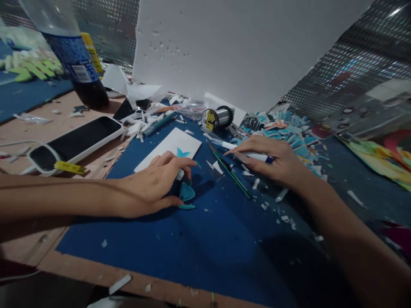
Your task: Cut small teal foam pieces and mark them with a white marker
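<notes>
My left hand (157, 182) rests over the blue mat (192, 261), its thumb and index finger spread apart. Between them is a small translucent blue petal-shaped piece (186, 192); whether the curled fingers behind touch it I cannot tell. Beyond the knuckles lies a white board (170, 143) bearing a blue tail-shaped piece (183, 153). My right hand (272, 158) has its fingers closed around a white pen-like tool (257, 158) with a dark blue end. Just left of that hand, slim dark tweezers (231, 173) with green edges lie slantwise on the mat.
A cola bottle (77, 68) and a phone in a white case (83, 141) stand and lie at left. Behind the hands are a wire spool (216, 117), heaped blue and white scraps (292, 132) and a large white foam panel (218, 47). Scraps dot the mat.
</notes>
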A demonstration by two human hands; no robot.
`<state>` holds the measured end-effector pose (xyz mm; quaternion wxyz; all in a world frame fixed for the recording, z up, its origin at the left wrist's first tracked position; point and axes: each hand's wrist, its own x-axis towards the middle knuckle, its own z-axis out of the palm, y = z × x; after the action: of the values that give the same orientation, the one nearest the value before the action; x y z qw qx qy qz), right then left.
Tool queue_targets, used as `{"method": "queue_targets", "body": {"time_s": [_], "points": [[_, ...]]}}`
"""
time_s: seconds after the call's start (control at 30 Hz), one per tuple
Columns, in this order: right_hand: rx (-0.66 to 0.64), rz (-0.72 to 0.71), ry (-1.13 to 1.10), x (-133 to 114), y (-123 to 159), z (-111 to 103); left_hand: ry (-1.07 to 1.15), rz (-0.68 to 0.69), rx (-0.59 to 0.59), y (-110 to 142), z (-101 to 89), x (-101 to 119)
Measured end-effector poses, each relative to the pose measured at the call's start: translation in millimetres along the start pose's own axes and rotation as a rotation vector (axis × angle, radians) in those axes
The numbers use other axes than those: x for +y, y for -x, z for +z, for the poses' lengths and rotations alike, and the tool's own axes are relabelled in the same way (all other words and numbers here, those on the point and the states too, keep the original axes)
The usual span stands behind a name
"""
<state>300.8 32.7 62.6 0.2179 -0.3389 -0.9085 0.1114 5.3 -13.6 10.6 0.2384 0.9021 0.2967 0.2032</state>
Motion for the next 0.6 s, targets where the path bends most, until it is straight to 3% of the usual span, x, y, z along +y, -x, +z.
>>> {"method": "queue_targets", "body": {"time_s": [0.3,0.43,0.6], "points": [[-0.088,0.108,0.317,12.3,3.3,6.6,-0.248,0.027,0.045,-2.9,-1.0,0.0],[-0.088,0.109,0.397,9.0,0.9,8.5,-0.207,0.050,-0.103,0.6,-14.4,2.3],[-0.058,0.097,0.427,0.3,-2.0,12.9,-0.108,0.045,-0.208,3.2,-26.2,1.4]]}}
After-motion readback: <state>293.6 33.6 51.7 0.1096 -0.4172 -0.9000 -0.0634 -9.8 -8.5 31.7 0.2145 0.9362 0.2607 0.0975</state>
